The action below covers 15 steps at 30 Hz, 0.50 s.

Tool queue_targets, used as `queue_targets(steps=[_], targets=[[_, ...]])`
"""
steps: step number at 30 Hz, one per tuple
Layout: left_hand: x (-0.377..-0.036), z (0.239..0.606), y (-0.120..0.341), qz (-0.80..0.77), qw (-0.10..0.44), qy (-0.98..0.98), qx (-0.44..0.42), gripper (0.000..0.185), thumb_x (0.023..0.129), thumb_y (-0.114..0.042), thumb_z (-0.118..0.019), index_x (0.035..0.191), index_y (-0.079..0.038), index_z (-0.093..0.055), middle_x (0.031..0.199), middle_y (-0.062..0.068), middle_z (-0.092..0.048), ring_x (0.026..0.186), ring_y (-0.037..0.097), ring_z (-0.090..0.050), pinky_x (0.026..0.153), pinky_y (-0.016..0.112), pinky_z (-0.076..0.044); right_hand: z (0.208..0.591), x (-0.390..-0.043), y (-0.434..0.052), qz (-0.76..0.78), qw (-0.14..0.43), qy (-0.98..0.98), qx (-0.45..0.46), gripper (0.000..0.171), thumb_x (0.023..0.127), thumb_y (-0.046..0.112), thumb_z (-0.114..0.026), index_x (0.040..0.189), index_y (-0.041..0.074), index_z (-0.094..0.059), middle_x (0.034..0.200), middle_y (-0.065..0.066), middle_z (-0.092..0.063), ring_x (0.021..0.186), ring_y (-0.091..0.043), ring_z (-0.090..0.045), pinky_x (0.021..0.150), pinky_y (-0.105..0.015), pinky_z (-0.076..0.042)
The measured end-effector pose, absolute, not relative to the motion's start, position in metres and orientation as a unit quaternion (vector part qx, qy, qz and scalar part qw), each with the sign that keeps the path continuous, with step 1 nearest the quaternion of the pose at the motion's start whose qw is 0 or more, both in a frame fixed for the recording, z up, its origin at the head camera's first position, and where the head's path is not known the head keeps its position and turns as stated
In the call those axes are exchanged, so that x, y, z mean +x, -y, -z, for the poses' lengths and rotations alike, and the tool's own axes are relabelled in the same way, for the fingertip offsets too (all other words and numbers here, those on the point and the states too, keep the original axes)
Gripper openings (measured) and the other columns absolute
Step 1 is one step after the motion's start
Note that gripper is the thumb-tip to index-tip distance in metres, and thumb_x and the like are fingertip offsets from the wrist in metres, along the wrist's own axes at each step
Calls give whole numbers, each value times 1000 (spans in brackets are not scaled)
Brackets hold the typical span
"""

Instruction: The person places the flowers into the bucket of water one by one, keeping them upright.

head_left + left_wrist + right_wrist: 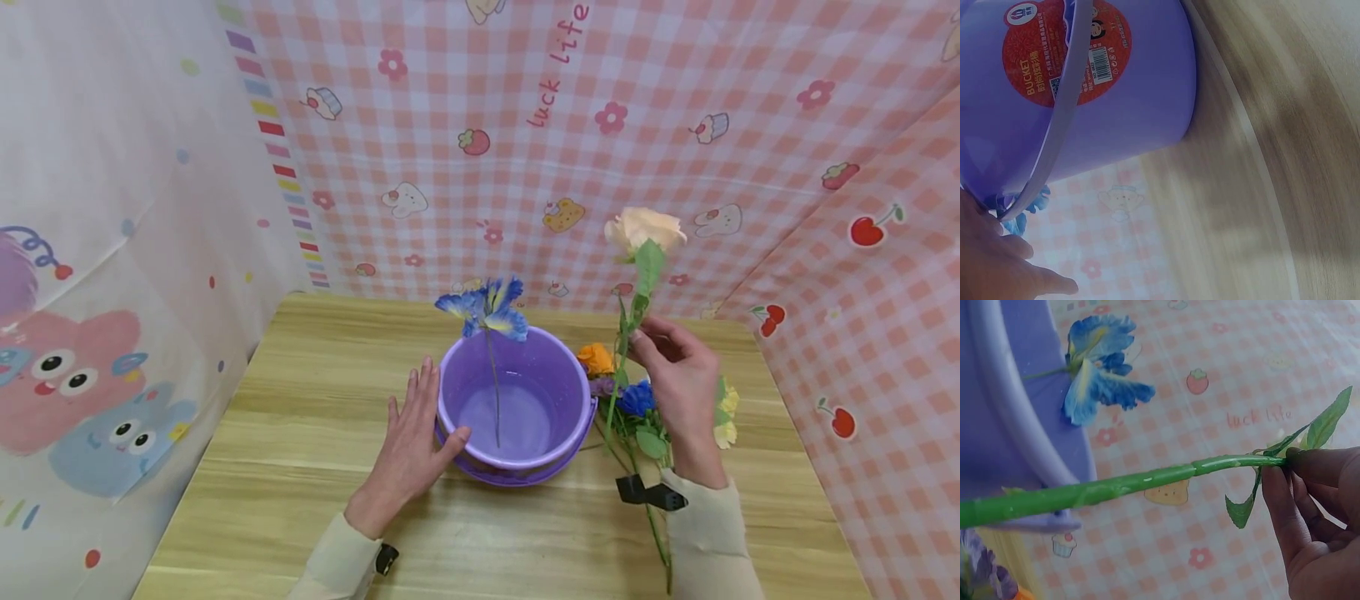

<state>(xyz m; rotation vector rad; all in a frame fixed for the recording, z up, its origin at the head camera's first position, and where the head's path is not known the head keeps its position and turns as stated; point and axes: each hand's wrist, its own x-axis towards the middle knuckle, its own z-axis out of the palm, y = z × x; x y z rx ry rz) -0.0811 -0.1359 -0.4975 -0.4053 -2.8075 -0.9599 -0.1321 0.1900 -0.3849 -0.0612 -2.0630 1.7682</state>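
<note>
A purple bucket (517, 454) stands on the table, a blue flower (491, 308) with a thin stem leaning inside it. My left hand (412, 442) rests against the bucket's left side with straight fingers, its thumb at the rim. In the left wrist view that hand (997, 262) is beside the bucket's handle (1063, 112). To the right of the bucket, my right hand (678, 375) pinches the green stem of a cream rose (645, 232), held upright with its bloom at the top. The right wrist view shows thumb and fingers pinching the stem (1147, 478) by its leaves.
Right of the bucket lie several more flowers, among them an orange flower (596, 358), a blue bloom (637, 398) and a yellow flower (726, 417). Their stems reach toward the front of the wooden table (300, 433). A pink checked cloth (450, 167) hangs behind.
</note>
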Motion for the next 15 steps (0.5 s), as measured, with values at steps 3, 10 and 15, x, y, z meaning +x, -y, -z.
queue_targets(steps=[3, 10, 15], targets=[[-81, 497, 136, 321, 74, 935, -134, 97, 99, -67, -45, 166, -6, -9, 174, 10, -1, 158, 37, -6, 117, 73, -8, 383, -132, -185, -638, 214, 740, -7, 24, 95, 0, -72, 118, -7, -74, 96, -1, -74, 81, -12, -73, 74, -23, -61], [-81, 497, 136, 330, 75, 931, -134, 97, 100, -63, -48, 166, -5, -9, 174, 7, 1, 158, 34, -4, 118, 73, -6, 376, -130, -176, -653, 219, 724, 19, 25, 96, 4, -73, 119, -6, -74, 96, -3, -76, 82, -14, -74, 75, -26, -62], [-80, 498, 136, 330, 72, 932, -134, 96, 100, -63, -48, 167, -8, -7, 174, 5, 3, 158, 32, -2, 118, 73, -6, 369, -130, -169, -676, 215, 705, 19, 25, 96, 3, -72, 119, -6, -73, 97, -2, -76, 83, -15, -74, 76, -28, -62]])
